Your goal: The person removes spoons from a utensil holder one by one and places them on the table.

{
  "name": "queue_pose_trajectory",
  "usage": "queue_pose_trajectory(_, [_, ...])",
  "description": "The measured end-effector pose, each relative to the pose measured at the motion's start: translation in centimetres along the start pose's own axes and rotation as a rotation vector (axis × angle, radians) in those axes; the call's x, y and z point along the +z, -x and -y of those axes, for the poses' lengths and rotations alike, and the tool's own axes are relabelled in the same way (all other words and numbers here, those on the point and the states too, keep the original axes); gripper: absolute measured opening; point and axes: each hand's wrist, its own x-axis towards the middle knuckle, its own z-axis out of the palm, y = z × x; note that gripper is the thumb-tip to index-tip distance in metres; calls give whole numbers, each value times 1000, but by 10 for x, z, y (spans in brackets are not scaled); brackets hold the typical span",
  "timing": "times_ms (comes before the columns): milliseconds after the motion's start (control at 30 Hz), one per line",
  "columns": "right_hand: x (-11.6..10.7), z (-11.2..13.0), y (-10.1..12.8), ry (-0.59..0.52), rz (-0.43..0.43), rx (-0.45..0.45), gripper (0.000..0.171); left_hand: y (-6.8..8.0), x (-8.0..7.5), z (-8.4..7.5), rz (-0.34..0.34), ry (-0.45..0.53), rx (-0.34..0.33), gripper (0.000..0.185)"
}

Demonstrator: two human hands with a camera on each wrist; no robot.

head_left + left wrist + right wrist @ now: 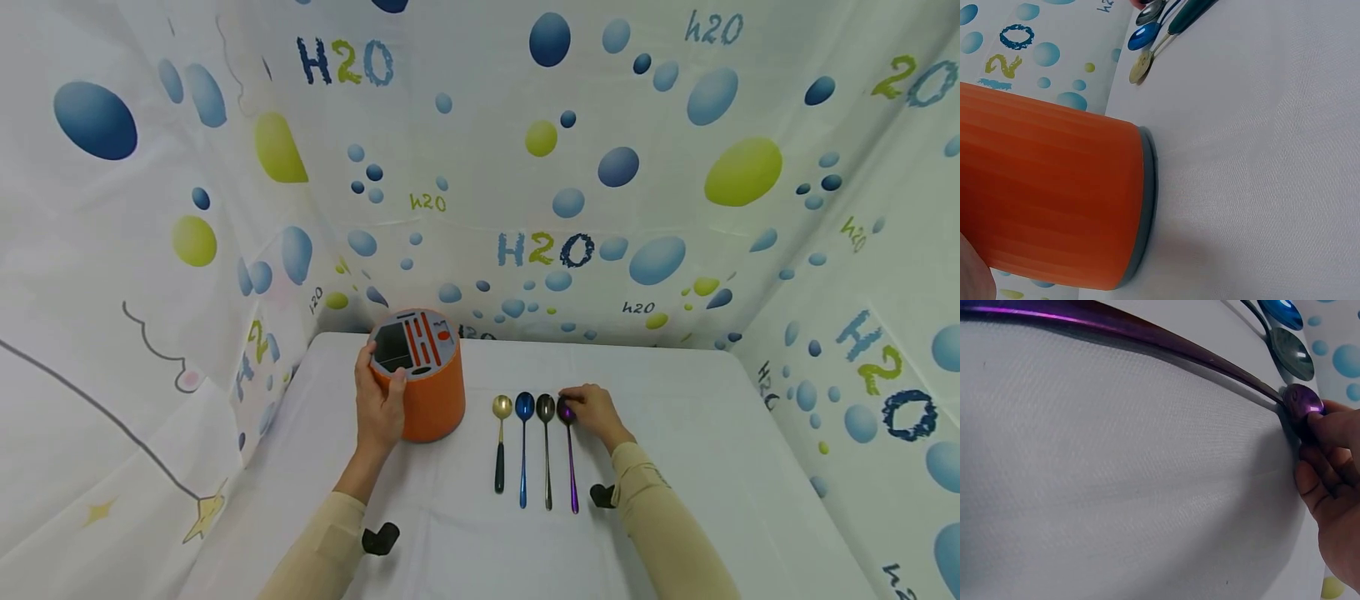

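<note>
My left hand (381,408) grips the left side of an orange utensil holder (435,406), thumb in front near the rim. Its grey top has slots and larger openings; a grey band runs round its base (1147,206). To the right, several long-handled spoons lie side by side, bowls away from me: a gold spoon (502,407) with a dark green handle, a blue spoon (525,407), a dark grey spoon (546,408) and a purple spoon (572,467). My right hand (596,412) pinches the purple spoon's bowl (1303,403) between thumb and forefinger.
A white cloth (465,542) covers the table. Behind it and at both sides hang white curtains (480,167) printed with blue and green bubbles. Small black devices (381,539) show beside both wrists.
</note>
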Motion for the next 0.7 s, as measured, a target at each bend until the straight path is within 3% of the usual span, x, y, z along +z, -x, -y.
queue_pose_trajectory(700, [7, -4, 2, 33, -48, 45, 22, 1, 0, -1, 1, 17, 8, 65])
